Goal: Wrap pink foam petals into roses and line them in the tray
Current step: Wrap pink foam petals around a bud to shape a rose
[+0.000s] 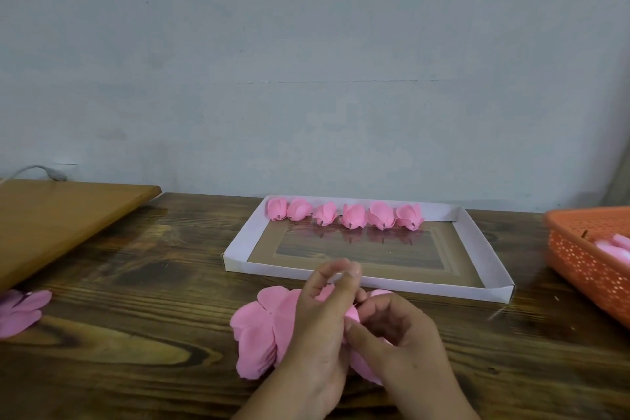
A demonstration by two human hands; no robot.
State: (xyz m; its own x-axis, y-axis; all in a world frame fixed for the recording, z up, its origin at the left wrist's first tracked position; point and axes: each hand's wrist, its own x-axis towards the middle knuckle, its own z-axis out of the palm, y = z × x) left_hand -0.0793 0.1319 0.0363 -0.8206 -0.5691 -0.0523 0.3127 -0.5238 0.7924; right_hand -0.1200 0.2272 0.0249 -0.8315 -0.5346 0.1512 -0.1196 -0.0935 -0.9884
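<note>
Near centre, the left hand pinches a stack of pink foam petals; the right hand curls round the forming rose. Wrap snugly, keep the base aligned; six roses line the tray beyond.

Two bare hands, the left hand and the right hand, are showing at the frame's lower centre; both forearms are showing uncovered, wearing no sleeves, rings or wristbands.

Pale grey wall; dark wooden table; soft light
</note>
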